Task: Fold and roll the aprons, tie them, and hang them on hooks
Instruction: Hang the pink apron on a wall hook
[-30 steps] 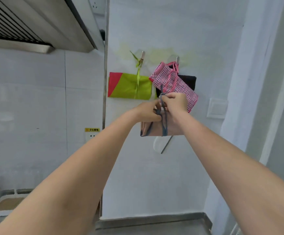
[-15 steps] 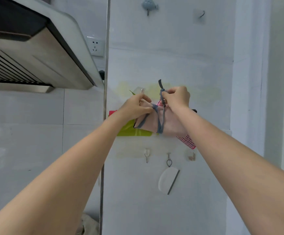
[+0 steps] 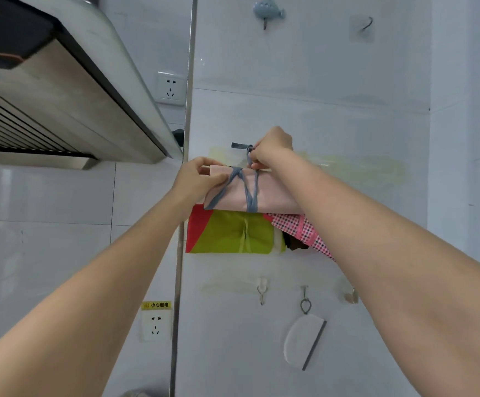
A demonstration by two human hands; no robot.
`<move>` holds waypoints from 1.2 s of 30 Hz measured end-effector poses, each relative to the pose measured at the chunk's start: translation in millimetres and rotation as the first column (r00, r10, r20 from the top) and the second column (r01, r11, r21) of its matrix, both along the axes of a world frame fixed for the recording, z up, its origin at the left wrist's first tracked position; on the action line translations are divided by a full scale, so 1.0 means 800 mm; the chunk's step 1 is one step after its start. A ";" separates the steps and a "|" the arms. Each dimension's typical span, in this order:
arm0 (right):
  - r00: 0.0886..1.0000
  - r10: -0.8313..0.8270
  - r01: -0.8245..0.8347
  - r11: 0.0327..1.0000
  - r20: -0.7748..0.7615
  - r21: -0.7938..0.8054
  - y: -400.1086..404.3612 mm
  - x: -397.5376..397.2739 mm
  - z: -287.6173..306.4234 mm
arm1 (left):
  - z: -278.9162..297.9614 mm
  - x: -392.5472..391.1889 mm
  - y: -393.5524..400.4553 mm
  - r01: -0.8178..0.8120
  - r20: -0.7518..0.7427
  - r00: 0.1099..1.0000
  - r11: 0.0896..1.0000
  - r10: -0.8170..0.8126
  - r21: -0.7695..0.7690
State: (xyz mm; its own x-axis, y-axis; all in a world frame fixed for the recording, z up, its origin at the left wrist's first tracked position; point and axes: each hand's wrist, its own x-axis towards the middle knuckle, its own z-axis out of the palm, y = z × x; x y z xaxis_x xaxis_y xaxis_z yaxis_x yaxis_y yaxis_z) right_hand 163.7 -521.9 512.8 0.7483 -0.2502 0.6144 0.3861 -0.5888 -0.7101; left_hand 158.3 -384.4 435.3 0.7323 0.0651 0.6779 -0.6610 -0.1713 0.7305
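A rolled pale pink apron [image 3: 273,193] bound with a grey-blue strap [image 3: 251,193] is held up against the white wall. My left hand [image 3: 197,174] grips its left end. My right hand [image 3: 273,147] pinches the strap's loop above the roll. Just below hang a green and red rolled apron [image 3: 230,233] and a pink checked apron [image 3: 304,232], the latter partly hidden by my right forearm. High on the wall are a fish-shaped hook [image 3: 267,12] and a clear hook [image 3: 363,25], both bare.
A range hood [image 3: 61,90] juts out at the upper left, beside a metal corner strip [image 3: 186,138]. Lower on the wall are three small hooks [image 3: 261,293]; a white pad [image 3: 303,342] hangs from the middle one. Wall sockets [image 3: 170,88] sit left of the strip.
Both hands have raised the pink roll from below the hung aprons to above them, and my view has tilted up, bringing the upper hooks into sight.
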 end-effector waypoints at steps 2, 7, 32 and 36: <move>0.999 -0.031 0.031 0.999 -0.011 -0.010 0.004 0.006 0.004 | 0.001 0.000 0.004 -0.034 0.033 0.999 0.999 0.034 -0.021; 0.997 -0.037 0.033 0.998 0.074 0.053 0.012 0.002 0.015 | 0.017 -0.010 0.007 -0.130 0.132 0.982 0.989 0.139 -0.070; 0.981 -0.190 0.192 0.886 0.048 -0.421 0.001 -0.004 -0.036 | -0.015 -0.015 0.003 -0.252 0.108 0.968 0.852 0.228 0.459; 0.984 -0.178 0.151 0.875 -0.014 -0.460 0.002 -0.007 -0.048 | -0.028 -0.013 0.005 -0.262 0.070 0.963 0.835 0.261 0.483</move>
State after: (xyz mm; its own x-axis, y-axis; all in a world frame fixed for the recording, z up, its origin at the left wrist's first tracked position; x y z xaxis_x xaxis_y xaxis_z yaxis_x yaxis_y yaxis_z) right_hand 157.8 -519.9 474.1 0.7565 -0.0750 0.6497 0.2238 -0.9037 -0.3650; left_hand 147.8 -380.6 413.0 0.7341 -0.0822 0.6740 -0.5420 -0.6690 0.5087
